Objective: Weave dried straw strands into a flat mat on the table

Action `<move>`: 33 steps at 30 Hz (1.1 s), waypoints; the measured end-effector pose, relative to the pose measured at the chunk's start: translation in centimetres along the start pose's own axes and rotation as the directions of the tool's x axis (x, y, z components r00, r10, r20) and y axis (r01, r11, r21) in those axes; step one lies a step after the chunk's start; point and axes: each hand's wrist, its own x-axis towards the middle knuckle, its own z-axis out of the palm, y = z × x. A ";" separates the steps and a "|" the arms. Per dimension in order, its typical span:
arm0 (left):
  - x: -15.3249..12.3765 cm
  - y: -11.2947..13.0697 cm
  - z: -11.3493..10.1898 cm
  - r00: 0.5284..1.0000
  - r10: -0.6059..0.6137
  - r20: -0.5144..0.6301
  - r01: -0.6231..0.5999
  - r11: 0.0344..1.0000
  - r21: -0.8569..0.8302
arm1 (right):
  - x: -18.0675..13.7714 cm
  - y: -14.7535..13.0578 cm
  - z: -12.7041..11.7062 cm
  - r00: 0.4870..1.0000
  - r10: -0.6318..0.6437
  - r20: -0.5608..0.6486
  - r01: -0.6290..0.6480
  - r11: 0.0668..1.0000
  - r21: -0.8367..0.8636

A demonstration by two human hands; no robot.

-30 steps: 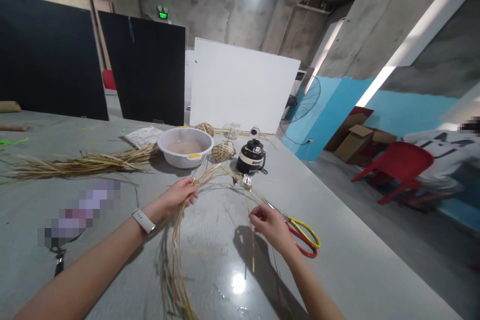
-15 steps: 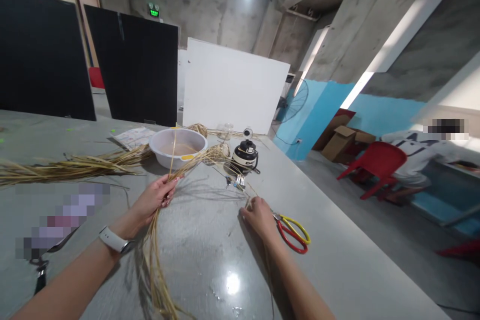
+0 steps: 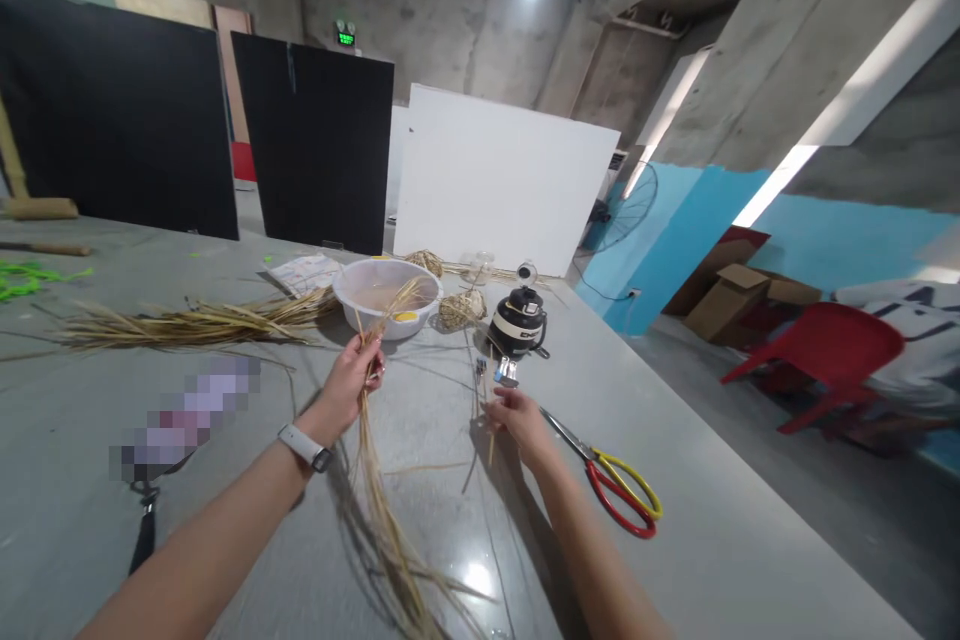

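My left hand [image 3: 352, 382] is closed round a bundle of long dried straw strands [image 3: 382, 510]. Their upper ends reach over the near rim of a white basin [image 3: 352, 305] holding cloudy liquid, and their tails curve down to the table. My right hand [image 3: 517, 423] rests low over the table with fingers pinched on a thin straw strand [image 3: 491, 447]. Just beyond its fingertips lie metal binder clips [image 3: 506, 373]. Scissors [image 3: 622, 495] with one red and one yellow handle lie to its right, blades partly beside the hand.
A larger straw pile [image 3: 202, 323] lies left of the basin. Behind are woven straw balls [image 3: 463, 308] and a black-and-white bottle [image 3: 517, 322]. A blurred-out flat object [image 3: 191, 420] lies left. White and black boards stand behind; a red chair [image 3: 840, 355] and a seated person are right.
The view has swung left, shifting everything rightward. The bundle's upper ends have moved from beside the straw ball to over the basin's rim. My right hand is now closer to the binder clips.
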 end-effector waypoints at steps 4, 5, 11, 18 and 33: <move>0.1 -1.7 -0.2 0.999 -0.009 -0.036 0.008 0.999 -0.032 | 0.9 -0.4 0.1 0.990 -0.085 -0.110 0.094 0.992 0.078; 0.0 -2.0 -0.4 0.999 -0.032 -0.037 0.030 0.999 -0.034 | 1.1 -0.4 0.1 0.985 -0.112 -0.134 0.118 0.992 0.039; -0.9 -2.7 -0.7 0.983 -0.184 -0.025 0.181 0.979 -0.098 | -0.2 -1.6 1.1 0.955 -0.244 -0.171 0.217 0.963 -0.163; -2.5 -0.6 0.8 0.988 -0.133 0.071 0.146 0.962 -0.231 | -8.7 -5.8 5.2 0.705 -0.220 0.675 -0.017 0.945 0.325; 1.5 3.5 8.0 0.958 0.056 0.283 -0.090 0.990 0.111 | -9.8 -7.8 4.1 0.890 -0.210 0.404 0.078 0.944 0.320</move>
